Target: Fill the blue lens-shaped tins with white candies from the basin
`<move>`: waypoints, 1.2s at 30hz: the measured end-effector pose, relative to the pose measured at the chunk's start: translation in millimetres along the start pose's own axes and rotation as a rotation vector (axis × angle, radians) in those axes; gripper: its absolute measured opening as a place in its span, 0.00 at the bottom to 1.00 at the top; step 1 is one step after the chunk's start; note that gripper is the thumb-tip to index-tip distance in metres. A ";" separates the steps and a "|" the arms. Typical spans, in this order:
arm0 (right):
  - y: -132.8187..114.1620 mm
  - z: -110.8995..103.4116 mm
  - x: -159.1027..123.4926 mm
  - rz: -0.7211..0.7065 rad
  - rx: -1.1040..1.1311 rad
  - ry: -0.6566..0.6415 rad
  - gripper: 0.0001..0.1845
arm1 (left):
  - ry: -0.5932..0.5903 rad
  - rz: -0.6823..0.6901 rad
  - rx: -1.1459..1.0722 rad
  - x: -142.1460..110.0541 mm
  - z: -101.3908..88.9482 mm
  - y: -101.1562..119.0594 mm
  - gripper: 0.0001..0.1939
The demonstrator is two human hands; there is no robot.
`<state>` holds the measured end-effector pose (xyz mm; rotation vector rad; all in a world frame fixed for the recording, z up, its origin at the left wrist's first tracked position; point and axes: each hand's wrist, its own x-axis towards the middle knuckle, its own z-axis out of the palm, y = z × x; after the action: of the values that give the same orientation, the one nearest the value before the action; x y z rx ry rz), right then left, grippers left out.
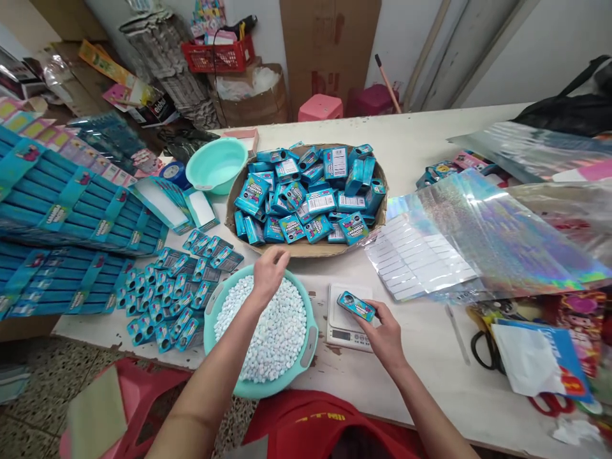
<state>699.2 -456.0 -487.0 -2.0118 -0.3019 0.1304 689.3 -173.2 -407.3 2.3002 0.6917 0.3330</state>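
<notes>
Two forearms: left hand above one filled bowl, grip unclear; right hand around one box over one scale.

Candies: in the basin
Scale: right of basin
Boxes: in carton, behind basin
Other boxes: left of basin
Sheets: right of carton

At right, tabletop is opening between the right hand and metal tool. A heaped tray is blocking the far centre; small boxes are crowding the left.
</notes>
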 end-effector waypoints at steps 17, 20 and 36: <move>-22.4 -54.3 -13.6 -0.085 -0.121 0.303 0.14 | -0.304 0.205 0.305 97.8 50.5 24.2 0.18; -52.7 -40.2 -10.7 -0.206 -0.078 0.283 0.15 | -0.160 0.121 -0.388 52.1 8.8 21.6 0.24; -103.5 29.1 -93.3 0.121 0.520 -0.221 0.42 | -0.092 -0.751 -1.342 -172.9 -23.8 17.9 0.15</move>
<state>586.9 -412.5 -411.2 -1.4982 -0.2535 0.4623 543.8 -268.6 -384.9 0.7163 0.8452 0.2072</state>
